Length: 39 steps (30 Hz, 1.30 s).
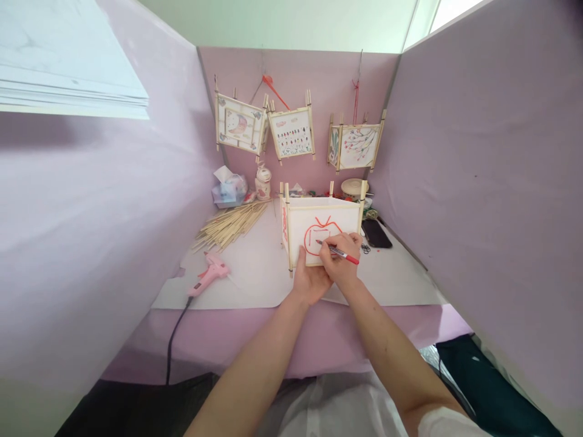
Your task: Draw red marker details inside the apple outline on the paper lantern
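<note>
A white box-shaped lantern with a pale wooden stick frame (298, 221) is held a little tilted above the white sheet on the table. Its front panel carries a red round outline with a V-shaped top and short red lines inside. My left hand (312, 280) supports the lantern from its lower edge, thumb on the front panel and the other fingers underneath. A red marker (339, 251) is pinched in my right hand (344, 258), its tip on or close to the panel inside the red outline. Red marks also show on the lantern's narrow left side.
A pink glue gun (212, 274) with a black cord and a bundle of thin sticks (232, 224) lie at left. Behind are a tissue pack (230, 189) and a figurine (263, 182). A black phone (376, 233) is at right. Decorated lanterns (241, 124) hang at the back.
</note>
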Each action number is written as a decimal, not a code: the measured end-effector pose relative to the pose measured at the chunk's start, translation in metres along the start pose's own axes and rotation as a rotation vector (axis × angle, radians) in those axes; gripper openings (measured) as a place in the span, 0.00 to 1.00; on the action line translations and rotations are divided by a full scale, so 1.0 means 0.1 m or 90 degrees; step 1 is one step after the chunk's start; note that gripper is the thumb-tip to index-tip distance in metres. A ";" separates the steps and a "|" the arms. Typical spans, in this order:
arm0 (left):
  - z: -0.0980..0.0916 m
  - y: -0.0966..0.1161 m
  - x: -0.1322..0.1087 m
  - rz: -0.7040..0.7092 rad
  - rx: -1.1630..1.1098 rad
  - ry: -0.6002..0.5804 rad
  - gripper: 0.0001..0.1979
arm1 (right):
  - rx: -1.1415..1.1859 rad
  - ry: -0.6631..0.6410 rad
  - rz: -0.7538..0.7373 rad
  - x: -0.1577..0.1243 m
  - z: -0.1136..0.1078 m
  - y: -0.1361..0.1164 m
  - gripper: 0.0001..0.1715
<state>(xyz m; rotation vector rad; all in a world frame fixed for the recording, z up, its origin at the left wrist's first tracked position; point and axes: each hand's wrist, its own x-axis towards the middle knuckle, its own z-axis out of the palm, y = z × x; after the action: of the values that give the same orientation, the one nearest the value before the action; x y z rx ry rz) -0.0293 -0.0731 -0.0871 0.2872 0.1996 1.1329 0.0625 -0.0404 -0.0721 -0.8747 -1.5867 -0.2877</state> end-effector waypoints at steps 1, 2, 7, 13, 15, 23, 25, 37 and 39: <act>0.00 0.00 0.00 -0.001 -0.001 -0.001 0.31 | 0.001 0.001 0.001 0.00 0.00 0.00 0.05; 0.00 0.00 0.00 0.000 0.000 -0.006 0.31 | 0.001 0.002 0.003 0.00 -0.01 0.00 0.05; -0.01 0.00 0.00 0.006 0.010 -0.021 0.30 | -0.003 0.005 0.018 0.01 -0.01 0.00 0.01; 0.00 0.01 0.01 -0.003 0.004 -0.027 0.30 | -0.002 0.013 0.010 0.00 -0.01 0.01 0.02; 0.00 0.01 0.01 -0.002 0.002 -0.023 0.30 | -0.003 0.009 0.011 0.00 -0.01 0.02 0.02; -0.02 0.01 0.01 0.001 0.003 -0.004 0.30 | -0.002 0.002 0.006 -0.02 0.00 0.01 0.04; -0.02 0.01 0.01 0.000 0.007 0.001 0.30 | 0.002 0.000 0.008 -0.02 0.00 0.01 0.04; -0.04 0.01 0.03 -0.007 0.024 -0.015 0.31 | 0.005 -0.004 0.019 -0.01 -0.01 0.02 0.03; -0.04 0.01 0.03 -0.002 0.024 -0.018 0.31 | 0.002 -0.007 0.021 -0.01 -0.01 0.02 0.02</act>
<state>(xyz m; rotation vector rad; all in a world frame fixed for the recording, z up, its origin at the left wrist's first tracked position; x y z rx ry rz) -0.0306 -0.0695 -0.0908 0.3367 0.1970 1.1221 0.0642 -0.0403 -0.0731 -0.9010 -1.5807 -0.2574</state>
